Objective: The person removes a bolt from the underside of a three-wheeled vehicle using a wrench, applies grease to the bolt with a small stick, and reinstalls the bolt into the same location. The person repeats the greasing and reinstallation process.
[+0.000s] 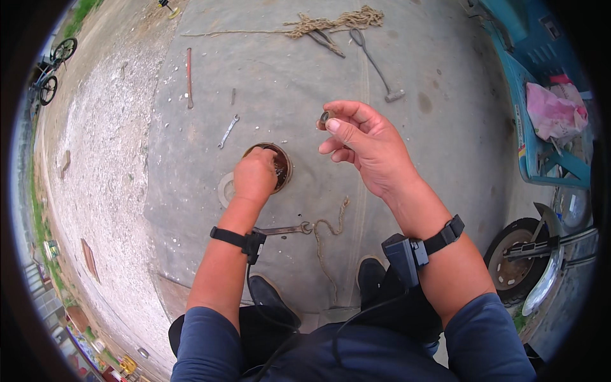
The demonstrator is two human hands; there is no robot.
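Note:
My left hand (253,175) reaches into a round tin (287,172) of dark contents, its fingers bent and partly hidden inside; what they grip I cannot make out. A pale ring-shaped piece (224,191) lies beside the tin, partly behind that hand. My right hand (366,146), raised to the right of the tin, pinches a small round metal piece with a hole (324,119) between thumb and forefinger. A small wrench (227,132) lies beyond the tin; a larger wrench (286,230) and a short rope (330,229) lie on the grey mat (433,159) nearer my feet.
Farther off lie a knotted rope (334,20), pliers (326,43), a hammer (375,63) and a red bar (189,76). At right stand a teal metal frame (541,165) with a pink bag (550,111) and a wheel (512,251). A bicycle (54,70) is far left, beside gravel (95,159).

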